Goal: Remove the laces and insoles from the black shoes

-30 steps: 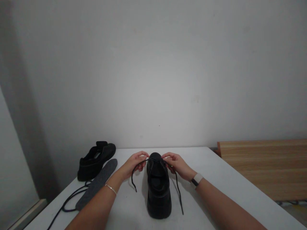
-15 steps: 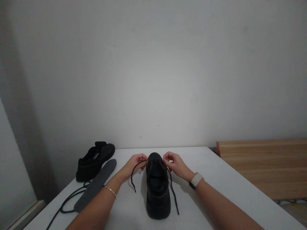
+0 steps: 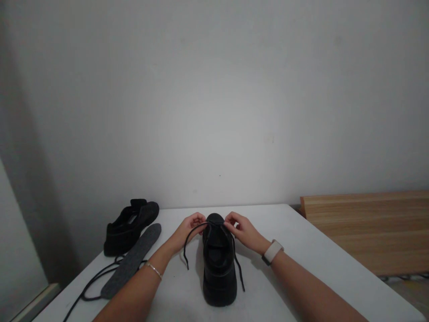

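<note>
Both hands, left and right, pinch the unbranded black shoe's lace.

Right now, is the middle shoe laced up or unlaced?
Barely laced: the lace enters the shoe only near the toe, and both ends hang loose.

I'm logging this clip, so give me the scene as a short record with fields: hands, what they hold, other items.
left hand: pinches one end of the lace
right hand: pinches the other end
lace: black, threaded at the shoe's toe end
shoe: black, heel toward the camera
table: white
left side: second shoe, grey insole, loose lace
</note>
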A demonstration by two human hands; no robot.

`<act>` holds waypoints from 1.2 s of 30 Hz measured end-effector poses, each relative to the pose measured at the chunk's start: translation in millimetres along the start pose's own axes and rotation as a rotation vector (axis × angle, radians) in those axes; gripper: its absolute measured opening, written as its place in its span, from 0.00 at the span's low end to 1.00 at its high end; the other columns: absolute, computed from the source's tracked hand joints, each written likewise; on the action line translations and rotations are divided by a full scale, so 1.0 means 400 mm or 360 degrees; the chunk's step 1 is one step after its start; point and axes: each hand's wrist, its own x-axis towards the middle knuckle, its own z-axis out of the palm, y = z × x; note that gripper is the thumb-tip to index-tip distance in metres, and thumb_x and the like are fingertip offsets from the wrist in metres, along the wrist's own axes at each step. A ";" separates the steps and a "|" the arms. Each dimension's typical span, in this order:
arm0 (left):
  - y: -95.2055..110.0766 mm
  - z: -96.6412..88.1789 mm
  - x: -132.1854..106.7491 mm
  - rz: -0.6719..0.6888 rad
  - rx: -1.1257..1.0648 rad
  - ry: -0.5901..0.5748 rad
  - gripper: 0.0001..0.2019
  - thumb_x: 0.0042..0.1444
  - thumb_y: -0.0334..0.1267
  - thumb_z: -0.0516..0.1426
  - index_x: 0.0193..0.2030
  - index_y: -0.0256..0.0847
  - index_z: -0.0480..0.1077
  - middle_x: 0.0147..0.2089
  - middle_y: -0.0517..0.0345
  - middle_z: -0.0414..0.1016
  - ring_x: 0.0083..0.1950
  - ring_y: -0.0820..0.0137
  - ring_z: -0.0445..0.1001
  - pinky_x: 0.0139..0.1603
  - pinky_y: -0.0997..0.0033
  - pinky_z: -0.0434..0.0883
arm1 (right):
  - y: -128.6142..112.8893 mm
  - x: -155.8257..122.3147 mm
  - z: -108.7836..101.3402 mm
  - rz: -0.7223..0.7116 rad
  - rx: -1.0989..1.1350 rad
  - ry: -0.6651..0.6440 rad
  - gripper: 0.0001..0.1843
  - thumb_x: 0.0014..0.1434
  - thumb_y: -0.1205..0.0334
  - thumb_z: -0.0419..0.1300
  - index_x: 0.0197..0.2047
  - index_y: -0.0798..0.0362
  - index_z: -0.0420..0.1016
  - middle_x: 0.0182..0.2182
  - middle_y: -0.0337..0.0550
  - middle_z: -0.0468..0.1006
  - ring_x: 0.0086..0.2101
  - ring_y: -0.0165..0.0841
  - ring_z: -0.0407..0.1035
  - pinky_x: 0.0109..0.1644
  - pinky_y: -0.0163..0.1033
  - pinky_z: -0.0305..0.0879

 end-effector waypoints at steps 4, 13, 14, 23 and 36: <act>0.005 0.000 -0.003 -0.0034 -0.0049 -0.0022 0.15 0.49 0.46 0.66 0.32 0.35 0.70 0.27 0.59 0.71 0.31 0.70 0.68 0.34 0.71 0.62 | 0.002 -0.002 0.004 0.0023 0.0056 0.0034 0.09 0.57 0.56 0.61 0.31 0.52 0.72 0.28 0.40 0.72 0.30 0.31 0.64 0.31 0.36 0.56; -0.004 -0.003 0.001 -0.0132 -0.0281 0.0048 0.12 0.51 0.42 0.64 0.33 0.34 0.75 0.34 0.53 0.75 0.38 0.67 0.70 0.45 0.69 0.64 | 0.033 0.013 0.020 0.0216 0.0569 0.0125 0.16 0.53 0.49 0.64 0.31 0.51 0.66 0.22 0.34 0.67 0.25 0.28 0.60 0.29 0.35 0.56; -0.003 -0.001 0.000 -0.0143 -0.0310 0.0037 0.12 0.51 0.43 0.64 0.33 0.34 0.76 0.35 0.52 0.76 0.39 0.67 0.70 0.45 0.68 0.64 | 0.035 0.015 0.020 0.0246 0.0637 0.0144 0.16 0.51 0.49 0.65 0.31 0.51 0.66 0.22 0.33 0.67 0.25 0.28 0.60 0.29 0.35 0.56; 0.009 0.003 -0.001 -0.0094 -0.0474 0.0115 0.12 0.51 0.42 0.66 0.32 0.37 0.69 0.29 0.61 0.70 0.33 0.73 0.67 0.39 0.74 0.63 | 0.007 0.013 0.004 0.0459 0.1247 0.0220 0.14 0.45 0.58 0.68 0.32 0.53 0.69 0.27 0.37 0.71 0.29 0.29 0.65 0.37 0.37 0.62; 0.002 -0.016 -0.003 -0.0144 -0.0617 0.0236 0.18 0.46 0.39 0.68 0.41 0.40 0.68 0.31 0.64 0.68 0.31 0.78 0.68 0.35 0.78 0.65 | 0.026 0.011 -0.026 0.0546 0.1003 -0.0016 0.18 0.46 0.54 0.69 0.36 0.51 0.68 0.19 0.25 0.57 0.17 0.20 0.43 0.19 0.30 0.37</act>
